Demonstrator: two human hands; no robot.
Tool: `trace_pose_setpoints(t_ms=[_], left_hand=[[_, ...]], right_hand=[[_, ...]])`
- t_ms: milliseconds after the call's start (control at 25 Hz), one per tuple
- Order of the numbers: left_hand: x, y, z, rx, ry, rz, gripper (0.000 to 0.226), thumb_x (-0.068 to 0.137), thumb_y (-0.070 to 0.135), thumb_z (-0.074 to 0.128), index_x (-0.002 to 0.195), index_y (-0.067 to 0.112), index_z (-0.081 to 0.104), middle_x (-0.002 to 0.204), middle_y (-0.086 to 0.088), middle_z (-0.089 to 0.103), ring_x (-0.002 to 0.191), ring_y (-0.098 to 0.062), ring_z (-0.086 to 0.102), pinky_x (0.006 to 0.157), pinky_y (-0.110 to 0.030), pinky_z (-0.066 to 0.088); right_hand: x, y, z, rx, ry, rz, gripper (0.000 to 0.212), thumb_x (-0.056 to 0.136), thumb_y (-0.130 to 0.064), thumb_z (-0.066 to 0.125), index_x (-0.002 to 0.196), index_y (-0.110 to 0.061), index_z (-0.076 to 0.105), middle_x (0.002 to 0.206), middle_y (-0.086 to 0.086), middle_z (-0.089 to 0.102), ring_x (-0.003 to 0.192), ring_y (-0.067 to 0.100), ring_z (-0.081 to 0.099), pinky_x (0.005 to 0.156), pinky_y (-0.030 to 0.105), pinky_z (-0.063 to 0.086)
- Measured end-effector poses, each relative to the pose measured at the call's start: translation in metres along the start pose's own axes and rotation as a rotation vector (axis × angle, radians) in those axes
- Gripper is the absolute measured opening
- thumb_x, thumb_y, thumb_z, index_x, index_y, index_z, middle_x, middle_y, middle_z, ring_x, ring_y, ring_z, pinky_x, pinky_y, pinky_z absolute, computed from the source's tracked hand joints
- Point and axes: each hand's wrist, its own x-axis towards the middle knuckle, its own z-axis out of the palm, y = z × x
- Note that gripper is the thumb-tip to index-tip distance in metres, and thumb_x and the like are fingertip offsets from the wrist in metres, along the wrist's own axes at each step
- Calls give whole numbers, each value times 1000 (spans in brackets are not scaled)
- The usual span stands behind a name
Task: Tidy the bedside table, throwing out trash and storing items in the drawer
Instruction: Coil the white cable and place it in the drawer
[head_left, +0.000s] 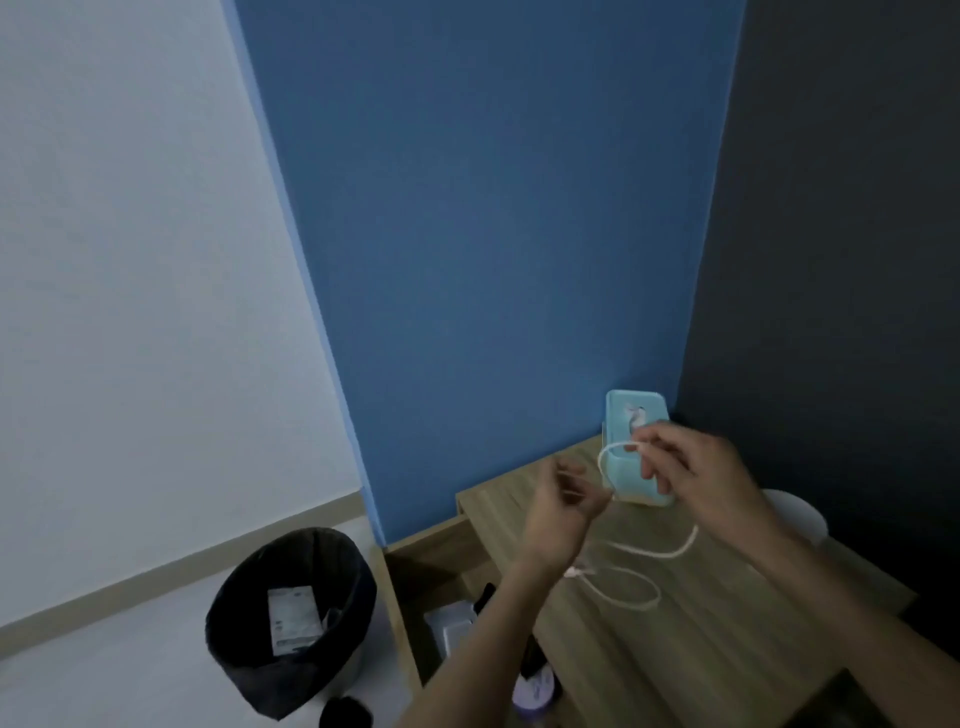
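While the white cable (631, 571) lay partly looped on the counter (701, 639), the step in hand looked to be gathering it into a coil, ready for the drawer (452, 613). The right hand (701, 483) was raised above the back of the counter, its thumb and fingers pinching one stretch of the cable, which arched leftward in a small loop in front of the teal box (636, 447). That box stood at the back corner, against the blue wall. The left hand (563, 506) hovered just left of it, fingers curled and partly blurred; a thin strand seemed to run through them, though I cannot tell whether they pinched it or only guided it.

From the right hand the cable dropped to the counter, curved across the middle and ended in a loose loop with a plug near the left edge, beside the left wrist. Both forearms reached in from the near side, wrists bent upward.

The drawer stood open below the left edge, with a few dark and pale items inside, hard to make out. A black-lined bin (291, 618) sat on the floor beyond it, holding a piece of white paper.

The next move probably called for winding the slack into even loops between the hands, lifting the trailing end off the counter without snagging the box, then lowering the bundle into the drawer.
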Motion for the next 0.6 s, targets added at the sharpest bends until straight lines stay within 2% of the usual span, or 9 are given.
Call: trace_pose_setpoints(t_ms=[80,160,240,360,440,520,600], left_hand=[[-10,54,-9,-72,-37,46,10,96,18,51,88,23,53,82,3,62,73,-8,59,65,-17,43],[-27,107,-26,-22,-115,140,26,100,28,41,81,24,59,82,11,65,78,-5,59,74,-20,41],[-46,146,-41,73,-133,244,31,100,28,41,72,24,56,79,13,64,84,-8,53,77,-25,37],[-74,186,-68,155,-71,355,34,99,27,40,68,24,54,70,12,63,86,-16,50,77,-27,36],[-94,204,-82,188,-20,400,32,99,26,41,72,24,58,70,9,62,84,-17,49,74,-27,37],[-111,214,-88,170,17,414,30,100,22,40,82,22,63,81,4,64,85,-12,50,74,-27,38],[-116,212,-86,122,13,361,28,101,18,39,109,11,65,100,-2,63,94,-10,50,76,-26,38]], right_hand=[[17,-40,-20,3,43,-142,31,88,-9,56,76,-38,58,61,-11,63,47,6,50,51,18,40],[28,-83,-33,-10,79,-260,28,88,-11,57,78,-38,59,62,-19,63,46,4,50,48,14,37],[37,-120,-43,5,113,-339,23,87,-14,58,80,-35,60,58,-12,63,47,7,49,46,13,36],[43,-166,-50,14,110,-420,11,88,-14,57,83,-21,64,54,-4,57,46,3,51,44,8,34],[42,-188,-51,36,101,-441,10,89,-14,57,83,-18,65,53,-4,58,47,1,52,45,7,35],[38,-204,-48,52,96,-438,15,89,-15,56,79,-23,64,54,-10,62,45,3,51,42,9,35],[32,-214,-39,165,67,-393,23,91,-11,53,74,-25,61,52,-12,63,36,4,47,36,9,32]])
